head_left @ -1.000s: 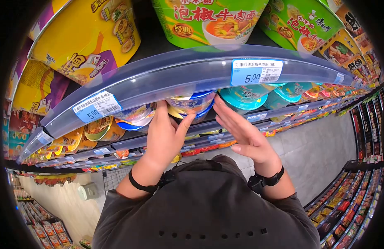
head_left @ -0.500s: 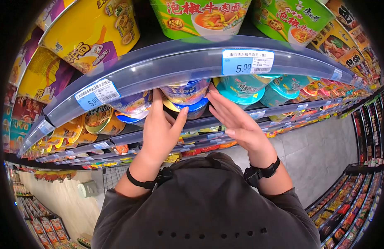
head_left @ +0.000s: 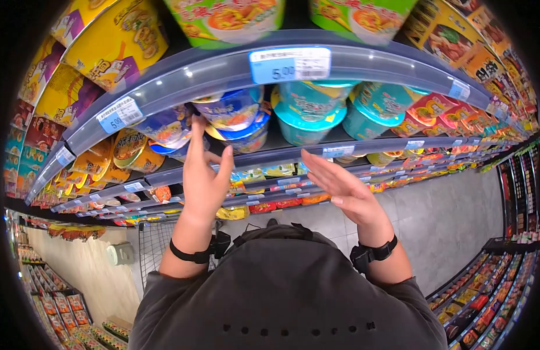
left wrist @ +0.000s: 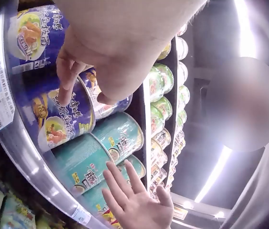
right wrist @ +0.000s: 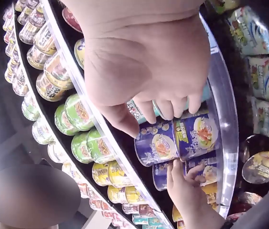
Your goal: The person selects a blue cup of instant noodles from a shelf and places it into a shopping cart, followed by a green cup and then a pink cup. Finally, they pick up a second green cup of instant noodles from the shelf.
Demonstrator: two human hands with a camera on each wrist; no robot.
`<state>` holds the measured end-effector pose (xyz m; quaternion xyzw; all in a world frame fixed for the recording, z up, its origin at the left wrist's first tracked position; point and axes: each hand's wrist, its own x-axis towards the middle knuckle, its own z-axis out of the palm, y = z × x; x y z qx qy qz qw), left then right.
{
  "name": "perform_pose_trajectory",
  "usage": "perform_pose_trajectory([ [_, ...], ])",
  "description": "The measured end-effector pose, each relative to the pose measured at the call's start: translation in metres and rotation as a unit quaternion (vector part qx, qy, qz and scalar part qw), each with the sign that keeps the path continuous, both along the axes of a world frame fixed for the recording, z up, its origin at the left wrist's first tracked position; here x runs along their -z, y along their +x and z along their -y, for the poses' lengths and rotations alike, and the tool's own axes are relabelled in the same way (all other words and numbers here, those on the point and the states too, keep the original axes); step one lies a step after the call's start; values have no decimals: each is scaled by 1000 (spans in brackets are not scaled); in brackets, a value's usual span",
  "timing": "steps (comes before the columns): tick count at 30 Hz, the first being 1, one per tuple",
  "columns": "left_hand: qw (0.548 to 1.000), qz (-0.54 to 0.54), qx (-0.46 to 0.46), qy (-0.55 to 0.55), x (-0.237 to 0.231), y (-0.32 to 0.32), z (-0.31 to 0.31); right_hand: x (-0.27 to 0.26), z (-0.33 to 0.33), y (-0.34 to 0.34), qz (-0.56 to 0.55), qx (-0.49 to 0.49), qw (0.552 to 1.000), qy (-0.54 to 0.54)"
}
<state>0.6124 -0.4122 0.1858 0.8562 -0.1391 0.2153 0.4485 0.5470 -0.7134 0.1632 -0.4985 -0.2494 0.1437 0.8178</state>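
Note:
A stack of two blue instant noodle cups stands on the shelf under the price rail, the upper cup (head_left: 229, 111) on the lower cup (head_left: 249, 140). My left hand (head_left: 201, 175) reaches in at the left side of this stack, fingers extended, thumb held apart in front. In the left wrist view, its fingertips overlap a blue cup (left wrist: 72, 114). My right hand (head_left: 352, 192) is in front of the shelf edge, fingers straight and nothing in it, below the teal noodle cups (head_left: 311, 119). The right wrist view shows the same blue cups (right wrist: 196, 138) beyond its fingers.
The upper shelf's clear rail (head_left: 194, 67) with a price tag (head_left: 290, 64) overhangs the cups. More blue cups (head_left: 165, 128) stand to the left. Big yellow noodle tubs (head_left: 115, 44) fill the shelf above. A wire cart (head_left: 153, 245) is by my left side.
My right hand has drawn back from the right side of the blue stack towards my body. The left hand stays at the stack's left side. The head view has shifted to the right.

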Motion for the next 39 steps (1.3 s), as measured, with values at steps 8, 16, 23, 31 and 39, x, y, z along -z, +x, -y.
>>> perform_pose_trajectory([
  [8, 997, 1, -34, -64, 12, -49, 32, 15, 74, -70, -34, 49, 998, -7],
  [16, 996, -38, -37, -76, 28, -124, 75, 27, 129, -127, -40, 10, 999, -14],
  [23, 994, -3, -112, 8, 39, -205, 83, 43, 147, -151, -51, -46, 997, -47],
  [31, 977, -36, -208, 11, 39, -281, 68, 53, 137, -167, -72, -133, 988, -31],
  [39, 970, -48, -238, -29, 38, -319, 60, 54, 125, -175, -60, -181, 980, -55],
])
